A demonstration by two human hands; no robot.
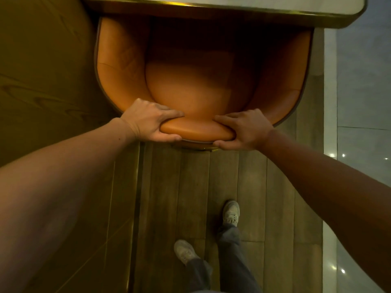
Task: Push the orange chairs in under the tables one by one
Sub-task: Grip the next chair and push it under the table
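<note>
1. Step in hand, as I read it: pushing one orange chair in under the table. Both hands clamp the top of the padded backrest.
2. Left hand: wrapped on the backrest rim left of its centre, fingers curled over onto the inner face, thumb under the outer edge. Closed on the chair, not loose.
3. Right hand: same hold right of centre, fingers over the top, thumb on the outer edge. Also closed on the chair.
4. Chair vs table: the front of the seat and the armrest ends already sit beneath the table edge; the backrest curve and most of the seat cushion are on the near side of the table. So partly in, more travel probably left.
5. Chair vs grip: the seat lies directly beyond the hands, toward the table; the grip sits at the chair's nearest point, roughly centred, hands close together.
6. To do it well: push straight toward the table with even force from both hands so the chair does not twist; the chair's right arm runs close to the table's right corner, so watch it there.
7. Keep the push low and level, not downward, to avoid tipping or dragging on the wood floor.
8. Feet stand behind the chair, away from the table; step forward with the push. Chair legs are hidden, cannot tell clearance.
</note>
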